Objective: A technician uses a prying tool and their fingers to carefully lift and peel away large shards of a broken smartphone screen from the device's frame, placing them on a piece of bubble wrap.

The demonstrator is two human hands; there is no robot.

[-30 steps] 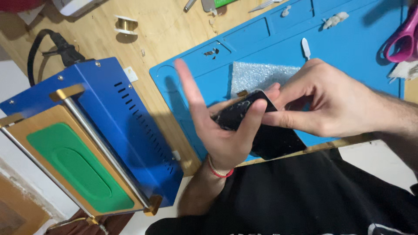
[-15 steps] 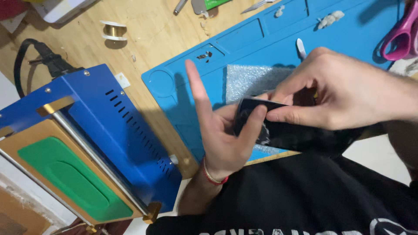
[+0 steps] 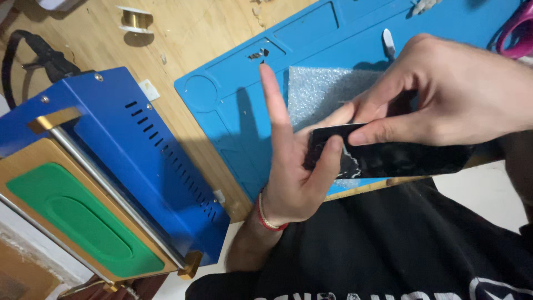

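Far left: blue metal machine (image 3: 139,161) with a green pad (image 3: 78,219) set in a gold-coloured frame, a steel rod running along its top edge. A black cable (image 3: 33,61) trails behind it. A small wire spool (image 3: 135,20) sits near on the wooden surface (image 3: 183,39).

Centre: left hand (image 3: 291,178), palm up, red band at the wrist, index finger pointing straight up. Thumb and lower fingers pinch the near end of a dark cracked phone panel (image 3: 388,155). Left grip: narrow, closed on the panel's end.

Right: right hand (image 3: 449,94) comes over from above, thumb and fingertips clamped on the panel's upper edge. Right grip: also closed on the panel. The panel hangs in the air between both hands, above the near edge of the blue work mat (image 3: 233,100), over a patch of grey foam wrap (image 3: 322,91).

Change: against the pictures a moment earlier, the panel lies flatter and more of its length shows past the right hand; the left index finger has straightened. Judgement: the hands are working along the panel's edge, not setting it down.

Mat trays hold small screws (image 3: 258,54) and a white pick (image 3: 388,40). Pink scissor handles (image 3: 516,30) at far right. Black shirt below.
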